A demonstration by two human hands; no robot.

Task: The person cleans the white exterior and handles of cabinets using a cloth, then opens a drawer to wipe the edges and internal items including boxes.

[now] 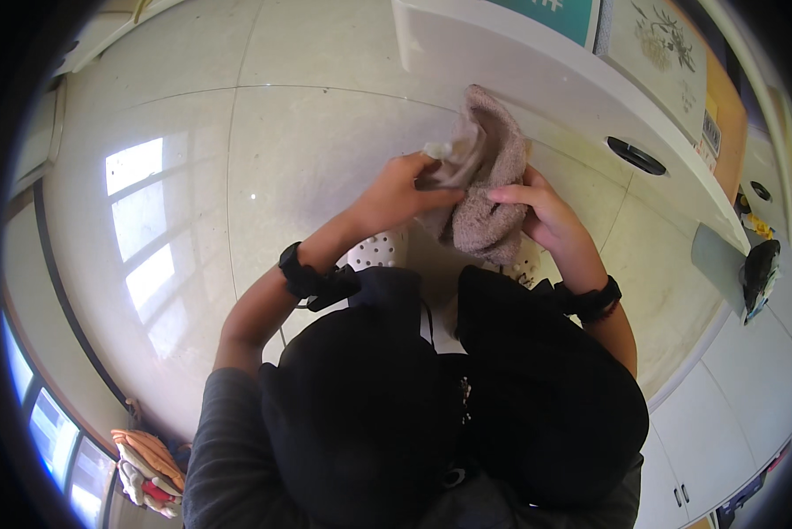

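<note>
A fuzzy brownish-pink cloth, bunched and folded, hangs between my two hands above the floor. My left hand grips its thinner, smoother side, where a small white piece sticks out near the fingers. On the other side, my right hand pinches the thick fuzzy part with the thumb on top. The upper end of the cloth stands up in a loop away from me. Some of my fingers are hidden behind the fabric.
A white furniture front with a black oval handle stands close beyond the cloth. Behind its edge is a box with a plant drawing. White perforated clogs are on my feet. White cabinets line the right; plush toys lie lower left.
</note>
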